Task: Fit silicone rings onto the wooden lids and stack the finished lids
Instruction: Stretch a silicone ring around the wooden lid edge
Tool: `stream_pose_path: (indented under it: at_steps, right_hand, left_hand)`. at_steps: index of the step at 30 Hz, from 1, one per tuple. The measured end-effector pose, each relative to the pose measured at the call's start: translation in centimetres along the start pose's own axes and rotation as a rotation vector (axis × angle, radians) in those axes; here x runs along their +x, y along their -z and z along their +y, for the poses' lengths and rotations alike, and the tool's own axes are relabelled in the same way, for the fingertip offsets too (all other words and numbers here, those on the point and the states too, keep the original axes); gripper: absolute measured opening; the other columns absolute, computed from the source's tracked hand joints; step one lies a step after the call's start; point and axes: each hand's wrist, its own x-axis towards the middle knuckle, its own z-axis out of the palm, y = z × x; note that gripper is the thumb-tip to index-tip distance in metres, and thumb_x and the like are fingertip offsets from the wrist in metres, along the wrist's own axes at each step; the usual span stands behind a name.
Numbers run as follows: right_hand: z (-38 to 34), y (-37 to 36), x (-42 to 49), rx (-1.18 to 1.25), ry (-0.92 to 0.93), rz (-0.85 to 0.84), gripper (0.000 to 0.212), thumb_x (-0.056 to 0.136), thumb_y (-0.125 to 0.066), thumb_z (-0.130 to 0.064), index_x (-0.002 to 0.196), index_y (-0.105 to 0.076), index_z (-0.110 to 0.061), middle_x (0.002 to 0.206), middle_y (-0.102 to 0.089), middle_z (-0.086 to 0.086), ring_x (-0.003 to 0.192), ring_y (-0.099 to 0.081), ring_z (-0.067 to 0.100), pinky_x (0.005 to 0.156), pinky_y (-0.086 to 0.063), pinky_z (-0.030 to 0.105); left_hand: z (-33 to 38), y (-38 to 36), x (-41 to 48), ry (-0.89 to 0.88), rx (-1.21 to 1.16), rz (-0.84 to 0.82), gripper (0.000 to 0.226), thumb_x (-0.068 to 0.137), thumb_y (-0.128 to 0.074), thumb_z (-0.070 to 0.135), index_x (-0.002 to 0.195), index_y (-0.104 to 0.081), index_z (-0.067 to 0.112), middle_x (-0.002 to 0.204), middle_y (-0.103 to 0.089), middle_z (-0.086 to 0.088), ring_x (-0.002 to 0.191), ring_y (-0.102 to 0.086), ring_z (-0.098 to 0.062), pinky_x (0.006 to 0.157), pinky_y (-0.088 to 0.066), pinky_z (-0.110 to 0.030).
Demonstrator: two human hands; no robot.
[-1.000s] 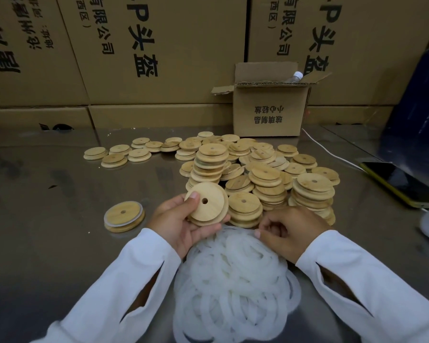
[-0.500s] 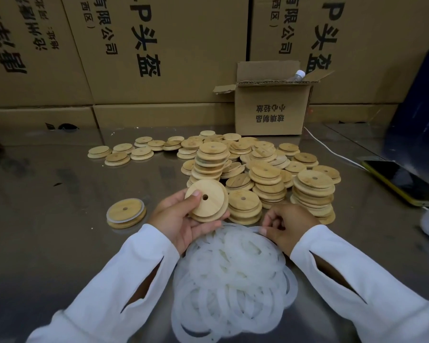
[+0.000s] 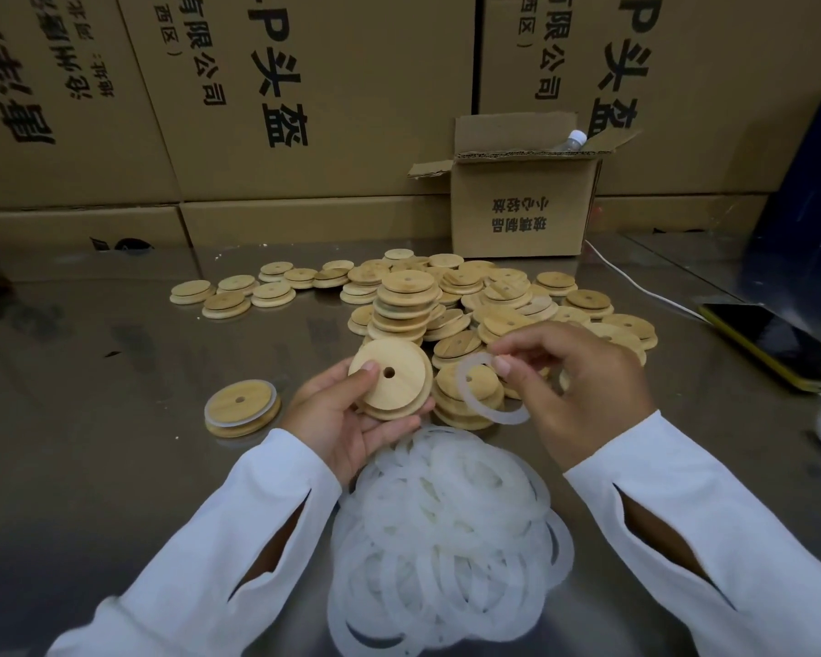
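Pinched between the right hand's point(image 3: 584, 386) thumb and fingertips, one silicone ring point(image 3: 505, 417) hangs right of centre, before the lid stacks point(image 3: 406, 301), which that hand partly hides. The left hand point(image 3: 347, 419) grips a bare wooden lid point(image 3: 394, 379) at centre, thumb beside its hole. The ring pile point(image 3: 446, 528) runs to the bottom edge. A ringed lid point(image 3: 240, 407) lies left.

Open steel on the left, clutter ahead and right.
Bare table point(image 3: 91, 419) stretches left past one ringed lid point(image 3: 242, 407); the lid pile point(image 3: 470, 296) blocks ahead, the ring heap point(image 3: 442, 538) fills the near edge, and a phone point(image 3: 778, 343) and cable point(image 3: 636, 283) crowd the right.
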Motion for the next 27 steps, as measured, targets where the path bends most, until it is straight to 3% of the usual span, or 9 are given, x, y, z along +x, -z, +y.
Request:
stream_pose_path:
  at_steps: [4,6,10,15,18,22,27]
  right_hand:
    - [-1.4,-0.1,-0.2,0.105,0.07,0.025,0.012,0.079,-0.064,-0.017,0.081,-0.066,-0.029,0.073,-0.058,-0.021,0.076,-0.056,0.003,0.067,-0.042,0.008]
    - [-1.8,-0.3,-0.5,0.267,0.021,-0.017,0.024,0.08,-0.067,-0.011,0.079,-0.063,-0.035,0.069,-0.063,-0.017,0.076,-0.057,0.0,0.067,-0.043,0.007]
    - [-2.3,-1.3,-1.2,0.463,-0.117,-0.074,0.025,0.077,-0.068,-0.007,0.076,-0.067,-0.031,0.075,-0.068,-0.014,0.069,-0.059,0.0,0.065,-0.045,0.011]
    - [-2.5,-2.3,-1.6,0.418,-0.17,-0.03,0.021,0.077,-0.068,-0.012,0.075,-0.067,-0.033,0.075,-0.067,-0.015,0.069,-0.059,0.002,0.065,-0.046,0.013]
    - [-2.4,-2.4,-1.5,0.338,-0.149,0.057,0.022,0.078,-0.068,-0.015,0.074,-0.064,-0.037,0.074,-0.066,-0.014,0.07,-0.058,0.003,0.065,-0.046,0.014]
    - [-2.5,-2.5,-1.4,0.284,-0.096,0.118,0.028,0.078,-0.069,-0.01,0.077,-0.064,-0.037,0.073,-0.066,-0.013,0.07,-0.058,0.005,0.066,-0.047,0.016]
    - [-1.6,-2.3,-1.5,0.233,-0.106,0.071,0.022,0.078,-0.069,-0.012,0.08,-0.064,-0.033,0.064,-0.058,-0.01,0.067,-0.054,0.006,0.064,-0.043,0.015]
  left_hand:
    - [0.1,-0.1,-0.3,-0.026,-0.006,0.022,0.025,0.091,-0.046,0.01,0.111,-0.057,0.002,0.098,-0.069,-0.023,0.081,-0.069,-0.039,0.06,-0.059,-0.04]
    - [0.0,-0.2,-0.4,-0.014,0.018,0.016,0.036,0.084,-0.053,0.014,0.117,-0.055,0.0,0.11,-0.064,-0.027,0.092,-0.065,-0.042,0.068,-0.058,-0.046]
    - [0.0,-0.6,-0.8,0.065,0.103,-0.072,0.058,0.071,-0.056,0.033,0.119,-0.055,-0.001,0.112,-0.063,-0.028,0.093,-0.065,-0.042,0.065,-0.059,-0.04]
    - [-0.4,-1.1,-1.0,0.093,0.208,-0.121,0.074,0.065,-0.051,0.052,0.119,-0.057,0.002,0.113,-0.064,-0.024,0.101,-0.064,-0.035,0.074,-0.058,-0.04]
    - [-0.6,-1.4,-1.5,0.053,0.261,-0.161,0.061,0.063,-0.055,0.051,0.107,-0.066,0.011,0.105,-0.069,-0.018,0.093,-0.068,-0.029,0.07,-0.059,-0.035]
    - [-1.1,-1.5,-1.9,-0.032,0.33,-0.23,0.033,0.068,-0.061,0.027,0.098,-0.067,0.013,0.089,-0.073,-0.011,0.083,-0.071,-0.022,0.063,-0.056,-0.024]
    - [-1.2,-1.5,-1.8,-0.058,0.366,-0.236,0.032,0.071,-0.057,0.028,0.098,-0.067,0.015,0.088,-0.073,-0.008,0.083,-0.071,-0.02,0.063,-0.056,-0.024]
